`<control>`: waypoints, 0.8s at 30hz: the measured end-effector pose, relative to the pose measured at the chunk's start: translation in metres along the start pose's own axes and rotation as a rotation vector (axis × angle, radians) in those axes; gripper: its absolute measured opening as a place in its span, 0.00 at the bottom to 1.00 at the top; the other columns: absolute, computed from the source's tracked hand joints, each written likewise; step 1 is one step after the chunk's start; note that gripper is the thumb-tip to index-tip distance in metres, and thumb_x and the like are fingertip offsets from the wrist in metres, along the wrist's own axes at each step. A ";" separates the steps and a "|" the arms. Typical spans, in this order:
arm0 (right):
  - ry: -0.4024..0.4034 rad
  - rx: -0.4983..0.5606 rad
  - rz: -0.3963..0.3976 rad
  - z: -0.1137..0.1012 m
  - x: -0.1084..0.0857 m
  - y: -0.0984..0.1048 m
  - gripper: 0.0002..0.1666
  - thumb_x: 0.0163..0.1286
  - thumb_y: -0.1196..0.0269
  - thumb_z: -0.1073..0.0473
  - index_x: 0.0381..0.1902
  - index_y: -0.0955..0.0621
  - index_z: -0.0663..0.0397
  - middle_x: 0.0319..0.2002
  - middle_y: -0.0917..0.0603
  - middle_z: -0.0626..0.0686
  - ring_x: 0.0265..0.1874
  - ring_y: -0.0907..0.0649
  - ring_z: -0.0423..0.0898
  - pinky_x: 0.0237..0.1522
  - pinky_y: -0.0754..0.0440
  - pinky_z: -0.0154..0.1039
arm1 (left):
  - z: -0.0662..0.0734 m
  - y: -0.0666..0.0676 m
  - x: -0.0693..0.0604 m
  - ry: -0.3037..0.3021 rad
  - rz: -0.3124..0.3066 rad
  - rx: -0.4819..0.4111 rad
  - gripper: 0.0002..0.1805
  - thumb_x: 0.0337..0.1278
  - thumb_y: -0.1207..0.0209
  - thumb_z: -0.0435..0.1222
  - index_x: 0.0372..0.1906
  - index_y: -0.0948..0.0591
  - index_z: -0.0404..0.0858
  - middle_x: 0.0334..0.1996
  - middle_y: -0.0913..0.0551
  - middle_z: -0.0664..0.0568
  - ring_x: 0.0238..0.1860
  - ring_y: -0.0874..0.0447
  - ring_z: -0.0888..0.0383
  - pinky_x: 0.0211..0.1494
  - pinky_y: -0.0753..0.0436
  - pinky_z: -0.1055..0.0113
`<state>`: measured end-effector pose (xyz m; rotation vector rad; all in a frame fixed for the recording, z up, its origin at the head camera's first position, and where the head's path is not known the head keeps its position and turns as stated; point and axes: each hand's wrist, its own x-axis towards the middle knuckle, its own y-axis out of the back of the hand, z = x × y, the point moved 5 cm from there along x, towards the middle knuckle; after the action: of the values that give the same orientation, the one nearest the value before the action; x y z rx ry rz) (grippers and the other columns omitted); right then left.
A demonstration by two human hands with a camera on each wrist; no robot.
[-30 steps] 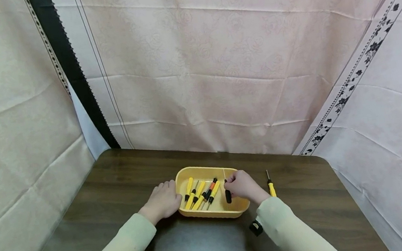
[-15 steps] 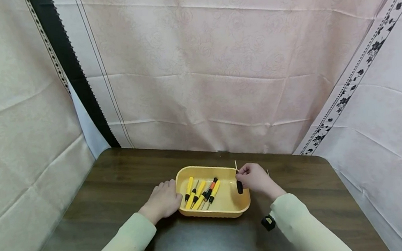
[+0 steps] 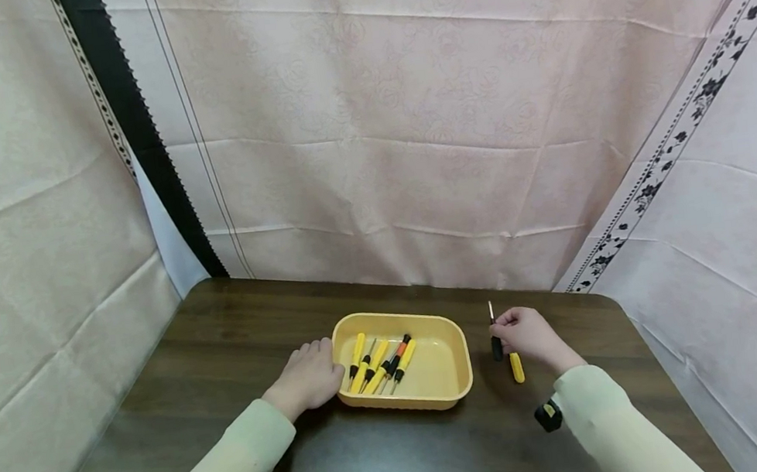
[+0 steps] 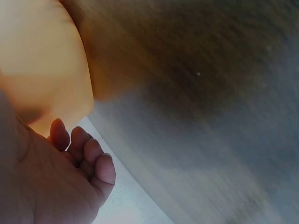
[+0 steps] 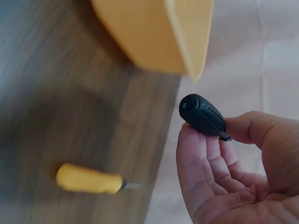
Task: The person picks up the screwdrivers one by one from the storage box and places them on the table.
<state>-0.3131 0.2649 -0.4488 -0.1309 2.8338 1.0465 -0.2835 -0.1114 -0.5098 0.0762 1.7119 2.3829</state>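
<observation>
My right hand [image 3: 526, 334] pinches a screwdriver [image 3: 497, 348] with a black handle between thumb and fingertips. Its thin shaft points away from me, above the table right of the tray. In the right wrist view, its ribbed handle [image 5: 201, 112] faces the camera. Just below that hand lies a yellow-handled screwdriver [image 3: 517, 368], its shaft hidden by the hand in the head view. My left hand [image 3: 307, 378] rests against the left end of a yellow plastic tray [image 3: 456, 394]. The left wrist view shows its fingers [image 4: 93, 151] loosely bent, holding nothing.
Several yellow-and-black screwdrivers [image 3: 375, 361] and one with an orange-and-black handle [image 3: 401, 349] lie in the tray's left half. A dark wooden table [image 3: 377, 470] carries everything. Pale patterned cloth [image 3: 369, 151] hangs behind and at both sides. A small black device [image 3: 548, 415] sits at the right wrist.
My right hand has lifted the black-handled screwdriver out of the tray and carried it right, beyond the rim, beside the yellow screwdriver on the table. My left hand has stayed in place.
</observation>
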 end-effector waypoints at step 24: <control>-0.161 -0.090 0.043 0.093 0.009 0.023 0.10 0.62 0.39 0.61 0.26 0.19 0.64 0.17 0.25 0.49 0.19 0.23 0.43 0.25 0.21 0.38 | 0.002 0.002 -0.003 -0.014 0.009 -0.022 0.25 0.65 0.55 0.45 0.58 0.31 0.31 0.44 0.26 0.46 0.43 0.30 0.52 0.54 0.32 0.51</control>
<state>-0.3178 0.3425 -0.5052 0.0058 2.6587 1.1383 -0.2808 -0.1108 -0.5071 0.0974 1.6822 2.4010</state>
